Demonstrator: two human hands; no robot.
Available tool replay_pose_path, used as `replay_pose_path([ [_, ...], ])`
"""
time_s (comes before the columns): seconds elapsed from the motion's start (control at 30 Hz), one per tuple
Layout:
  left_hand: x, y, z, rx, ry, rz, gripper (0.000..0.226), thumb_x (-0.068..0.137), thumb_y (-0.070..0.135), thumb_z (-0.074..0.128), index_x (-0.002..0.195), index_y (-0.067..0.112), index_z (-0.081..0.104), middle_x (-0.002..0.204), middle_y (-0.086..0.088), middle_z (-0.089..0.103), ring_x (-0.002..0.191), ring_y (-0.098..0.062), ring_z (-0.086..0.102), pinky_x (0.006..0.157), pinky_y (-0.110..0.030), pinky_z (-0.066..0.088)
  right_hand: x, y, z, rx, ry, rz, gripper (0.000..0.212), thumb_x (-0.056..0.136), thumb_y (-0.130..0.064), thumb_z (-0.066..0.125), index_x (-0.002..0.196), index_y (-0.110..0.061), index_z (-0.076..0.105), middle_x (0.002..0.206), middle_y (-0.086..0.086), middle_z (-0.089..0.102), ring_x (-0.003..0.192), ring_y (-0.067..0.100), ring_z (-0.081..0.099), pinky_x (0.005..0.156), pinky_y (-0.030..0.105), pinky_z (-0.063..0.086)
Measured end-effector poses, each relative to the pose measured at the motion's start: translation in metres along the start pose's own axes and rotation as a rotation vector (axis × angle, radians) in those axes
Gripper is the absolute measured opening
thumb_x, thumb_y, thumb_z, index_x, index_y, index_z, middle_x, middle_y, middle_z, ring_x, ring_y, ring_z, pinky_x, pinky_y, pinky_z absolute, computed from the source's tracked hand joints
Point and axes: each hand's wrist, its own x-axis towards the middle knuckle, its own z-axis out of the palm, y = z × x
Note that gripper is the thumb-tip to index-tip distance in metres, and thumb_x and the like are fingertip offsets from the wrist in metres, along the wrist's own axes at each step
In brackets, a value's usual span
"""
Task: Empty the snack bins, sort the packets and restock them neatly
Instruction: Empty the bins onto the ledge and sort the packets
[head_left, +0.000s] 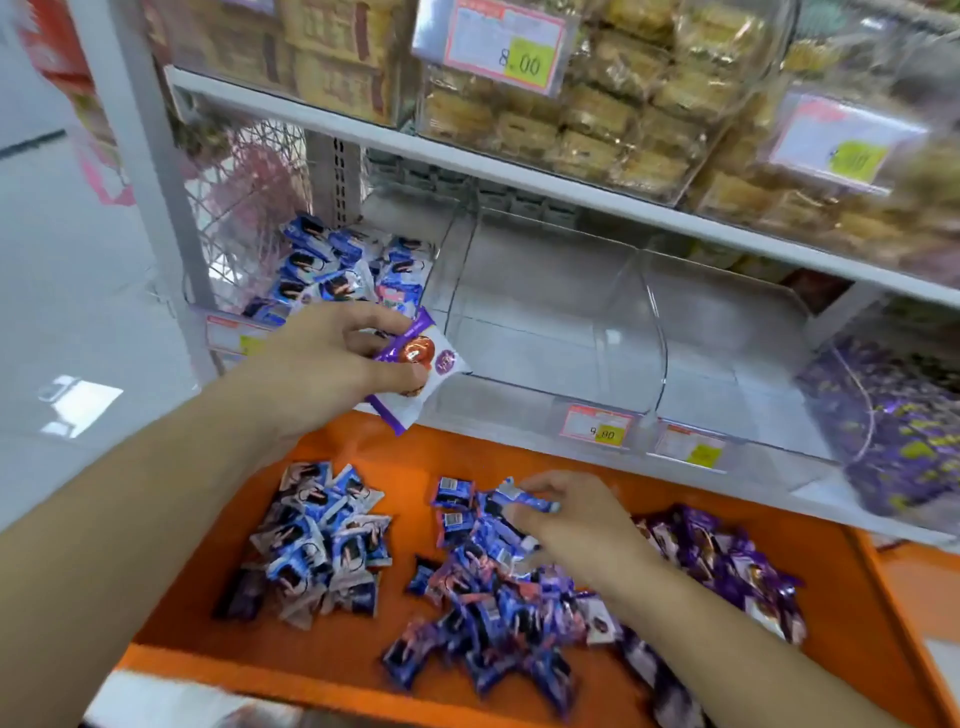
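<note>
Restocking under way — left hand (332, 358) pinches a purple-edged packet (421, 371) at ten o'clock (bin (550, 322) beside it bare); right hand (566, 514) grips a blue packet (524, 500) at the tray (519, 457) centre — next, probably drop each with its kind.

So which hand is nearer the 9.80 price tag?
Right. The right hand is just below the 9.80 price tag, over the packets on the orange surface. The left hand is far off to its left.

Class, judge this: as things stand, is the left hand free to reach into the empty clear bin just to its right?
Probably yes. The left hand holds a purple-and-white packet right at the open front of the empty clear bin, and nothing stands between them.
</note>
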Motion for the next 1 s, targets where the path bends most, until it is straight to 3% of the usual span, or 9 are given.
replay_pose_path([
  [0.07,0.000,-0.003,0.005,0.010,-0.012,0.012,0.035,0.082,0.011,0.085,0.113,0.024,0.073,0.096,0.002,0.080,0.089,-0.013,0.077,0.080,-0.023,0.059,0.004,-0.010,0.012,0.174,-0.158,-0.035,0.048,0.096,-0.026,0.076,0.140,-0.019,0.059,0.122,-0.008,0.069,0.096,0.013,0.078,0.075,0.023,0.061],
  [0.17,0.000,-0.004,0.009,0.045,-0.031,0.027,0.037,0.079,0.017,0.088,0.111,0.028,0.074,0.099,0.004,0.080,0.092,-0.009,0.076,0.089,-0.027,0.054,0.006,-0.017,0.007,0.044,-0.133,-0.095,0.048,0.094,-0.027,0.078,0.138,-0.031,0.059,0.125,-0.011,0.070,0.103,0.009,0.074,0.090,0.035,0.064],
  [0.3,0.003,-0.005,0.018,0.108,-0.071,0.029,0.042,0.073,0.022,0.093,0.109,0.031,0.073,0.097,0.014,0.079,0.092,-0.001,0.073,0.088,-0.022,0.052,0.003,-0.019,-0.031,0.143,-0.044,-0.170,0.036,0.096,-0.013,0.073,0.128,-0.028,0.065,0.123,-0.007,0.073,0.105,0.011,0.074,0.095,0.039,0.062],
  [0.4,0.002,-0.007,0.042,0.184,-0.175,0.040,0.047,0.072,0.020,0.095,0.111,0.031,0.071,0.099,0.013,0.077,0.090,0.000,0.073,0.078,-0.016,0.057,-0.004,-0.024,-0.048,0.288,-0.054,-0.291,0.037,0.097,-0.019,0.073,0.132,-0.026,0.065,0.127,-0.005,0.072,0.114,0.014,0.072,0.096,0.043,0.061],
  [0.6,-0.002,-0.017,0.107,0.246,-0.375,0.088,0.051,0.073,0.019,0.093,0.111,0.036,0.065,0.111,0.017,0.069,0.097,-0.002,0.072,0.091,-0.038,0.061,-0.005,0.005,-0.067,0.189,-0.016,-0.254,0.027,0.092,-0.007,0.078,0.118,-0.012,0.070,0.107,0.008,0.078,0.095,0.031,0.076,0.085,0.051,0.064],
  [0.67,-0.001,-0.019,0.116,0.282,-0.385,0.091,0.053,0.074,0.019,0.092,0.113,0.037,0.062,0.115,0.019,0.065,0.097,0.000,0.070,0.090,-0.037,0.061,-0.002,0.024,-0.096,0.071,0.009,-0.174,0.031,0.089,-0.016,0.083,0.117,-0.019,0.071,0.109,0.005,0.078,0.097,0.032,0.076,0.085,0.050,0.063],
  [0.77,0.005,-0.019,0.114,0.313,-0.358,0.085,0.045,0.077,0.020,0.090,0.111,0.037,0.065,0.112,0.018,0.065,0.095,-0.001,0.071,0.090,-0.039,0.061,0.002,0.064,-0.154,-0.413,0.026,-0.009,0.045,0.077,-0.038,0.090,0.115,-0.035,0.068,0.121,-0.009,0.070,0.114,0.012,0.068,0.099,0.041,0.055],
  [0.9,0.010,-0.023,0.114,0.386,-0.376,0.067,0.038,0.082,0.020,0.087,0.109,0.035,0.065,0.109,0.013,0.067,0.093,-0.001,0.071,0.091,-0.037,0.060,-0.003,0.114,-0.217,-0.825,0.039,0.273,0.048,0.077,-0.026,0.086,0.119,-0.021,0.064,0.111,0.000,0.062,0.091,0.016,0.066,0.073,0.030,0.058],
  [1.0,0.012,-0.025,0.117,0.457,-0.400,0.071,0.034,0.084,0.025,0.085,0.108,0.036,0.065,0.109,0.013,0.068,0.092,0.004,0.069,0.091,-0.031,0.058,-0.001,0.137,-0.231,-0.909,0.084,0.367,0.063,0.078,-0.031,0.087,0.133,-0.018,0.060,0.129,0.003,0.064,0.113,0.022,0.063,0.090,0.031,0.055],
])
